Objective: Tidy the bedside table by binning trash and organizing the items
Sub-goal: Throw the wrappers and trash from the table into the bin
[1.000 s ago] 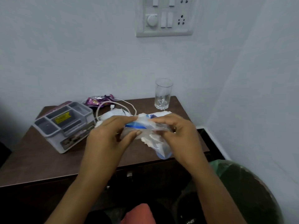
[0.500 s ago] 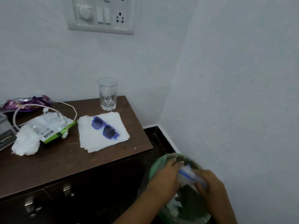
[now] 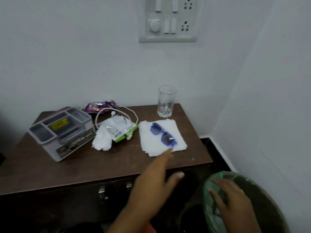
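Observation:
My left hand (image 3: pixel 156 180) stretches over the front edge of the brown bedside table (image 3: pixel 70 167), fingers straight, its fingertip close to the white tissue sheet (image 3: pixel 151 140) on which blue sunglasses (image 3: pixel 162 134) lie. My right hand (image 3: pixel 230 197) hovers, fingers spread and empty, over the green-lined bin (image 3: pixel 208 195) at the lower right. On the table sit a crumpled white wrapper with a green edge (image 3: pixel 117 130), a white tissue wad (image 3: pixel 102 140), a purple wrapper (image 3: pixel 99 105), a white cable (image 3: pixel 124 110) and a grey organizer box (image 3: pixel 60 132).
A clear drinking glass (image 3: pixel 165 101) stands at the table's back right corner. A switchboard (image 3: pixel 168 21) is on the wall above. The side wall runs close along the right of the bin. Drawer handles (image 3: pixel 102 192) show under the table front.
Both hands carried a blue-and-white plastic wrapper from the table to the bin and let it go. My left hand has since come back toward the sunglasses; the view swung left again.

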### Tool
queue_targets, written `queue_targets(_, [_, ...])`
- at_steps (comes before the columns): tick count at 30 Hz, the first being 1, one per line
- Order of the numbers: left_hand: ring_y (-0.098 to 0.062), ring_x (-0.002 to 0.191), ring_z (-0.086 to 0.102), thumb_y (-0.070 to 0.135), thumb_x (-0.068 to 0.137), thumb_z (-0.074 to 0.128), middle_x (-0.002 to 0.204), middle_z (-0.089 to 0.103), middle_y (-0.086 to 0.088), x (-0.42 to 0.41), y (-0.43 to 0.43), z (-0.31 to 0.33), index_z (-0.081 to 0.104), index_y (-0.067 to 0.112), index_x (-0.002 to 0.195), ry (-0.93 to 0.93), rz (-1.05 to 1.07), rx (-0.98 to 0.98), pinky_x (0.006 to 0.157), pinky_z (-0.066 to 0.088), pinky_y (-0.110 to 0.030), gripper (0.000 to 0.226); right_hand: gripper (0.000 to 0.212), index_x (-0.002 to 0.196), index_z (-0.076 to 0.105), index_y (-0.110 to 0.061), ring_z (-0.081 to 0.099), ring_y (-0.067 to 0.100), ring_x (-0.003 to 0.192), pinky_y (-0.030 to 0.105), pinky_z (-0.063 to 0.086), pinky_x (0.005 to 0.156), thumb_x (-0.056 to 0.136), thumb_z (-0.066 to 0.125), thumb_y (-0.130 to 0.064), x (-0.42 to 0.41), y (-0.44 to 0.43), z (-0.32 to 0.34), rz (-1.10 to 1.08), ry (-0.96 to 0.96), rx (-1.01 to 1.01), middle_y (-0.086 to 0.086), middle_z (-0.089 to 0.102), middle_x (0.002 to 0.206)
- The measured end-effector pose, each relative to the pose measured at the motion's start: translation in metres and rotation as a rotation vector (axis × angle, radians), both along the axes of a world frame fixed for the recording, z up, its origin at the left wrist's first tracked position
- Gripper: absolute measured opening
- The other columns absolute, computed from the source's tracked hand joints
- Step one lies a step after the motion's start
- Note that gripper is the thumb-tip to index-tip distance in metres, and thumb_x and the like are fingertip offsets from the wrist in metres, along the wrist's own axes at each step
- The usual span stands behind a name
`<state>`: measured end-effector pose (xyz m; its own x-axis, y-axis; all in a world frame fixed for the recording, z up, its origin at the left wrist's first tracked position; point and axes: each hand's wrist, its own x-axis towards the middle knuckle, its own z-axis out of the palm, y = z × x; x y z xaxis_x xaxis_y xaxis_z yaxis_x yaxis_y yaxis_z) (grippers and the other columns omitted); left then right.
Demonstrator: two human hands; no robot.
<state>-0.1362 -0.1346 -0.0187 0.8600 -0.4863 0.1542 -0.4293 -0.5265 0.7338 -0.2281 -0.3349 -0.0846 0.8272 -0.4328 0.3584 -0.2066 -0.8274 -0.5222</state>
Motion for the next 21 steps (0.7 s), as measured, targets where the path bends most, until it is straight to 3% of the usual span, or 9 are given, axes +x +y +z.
queue_targets(4, [-0.009,0.110,0.056,0.031,0.084,0.066,0.120,0.060,0.010,0.037,0.083,0.000,0.056,0.027,0.122,-0.177,0.408,-0.182,0.095,0.047,-0.037,0.039,0.019,0.094,0.071,-0.017,0.055,0.002,0.089,0.006,0.036,0.084,0.076,0.070,-0.023,0.051,0.079,0.038,0.196,-0.201,0.129,-0.009,0.064,0.092])
queue_targets(8, [-0.023,0.116,0.053,0.017,0.086,0.063,0.126,0.055,-0.004,0.076,0.134,-0.016,0.052,0.015,0.128,-0.150,0.627,-0.143,0.097,0.046,-0.045,0.043,0.029,0.111,0.065,-0.018,0.057,0.005,0.097,0.014,0.040,0.088,0.083,0.067,-0.024,0.108,0.156,0.054,0.435,-0.193,0.161,-0.005,0.063,0.104])
queue_targets(11, [-0.024,0.121,0.051,0.016,0.089,0.059,0.133,0.051,-0.011,0.098,0.144,-0.032,0.047,0.012,0.134,-0.016,0.635,-0.163,0.100,0.044,-0.042,0.046,0.042,0.125,0.055,-0.016,0.053,0.014,0.112,0.019,0.036,0.094,0.085,0.065,-0.024,0.152,0.196,0.053,0.532,-0.108,0.120,0.000,0.055,0.123])
queue_targets(15, [-0.024,0.121,0.052,0.013,0.091,0.054,0.133,0.054,-0.012,0.118,0.138,-0.039,0.048,0.012,0.133,0.087,0.602,-0.185,0.103,0.041,-0.043,0.042,0.059,0.141,0.036,-0.014,0.047,0.020,0.121,0.031,0.045,0.096,0.088,0.061,-0.018,0.188,0.226,0.042,0.571,-0.017,0.077,0.007,0.039,0.139])
queue_targets(18, [-0.019,0.119,0.053,0.012,0.093,0.050,0.131,0.058,-0.008,0.123,0.130,-0.037,0.050,0.013,0.132,0.100,0.584,-0.186,0.101,0.040,-0.033,0.039,0.048,0.139,0.039,-0.014,0.053,0.022,0.111,0.033,0.047,0.089,0.093,0.051,-0.016,0.199,0.231,0.031,0.554,-0.003,0.059,0.007,0.044,0.131])
queue_targets(21, [-0.008,0.095,0.058,0.010,0.092,0.051,0.113,0.069,-0.001,0.123,0.126,-0.034,0.062,0.019,0.119,0.082,0.566,-0.198,0.076,0.041,-0.019,0.031,0.031,0.124,0.053,-0.016,0.055,0.022,0.100,0.036,0.048,0.083,0.094,0.045,-0.016,0.202,0.234,0.023,0.536,-0.017,0.115,0.006,0.053,0.113])
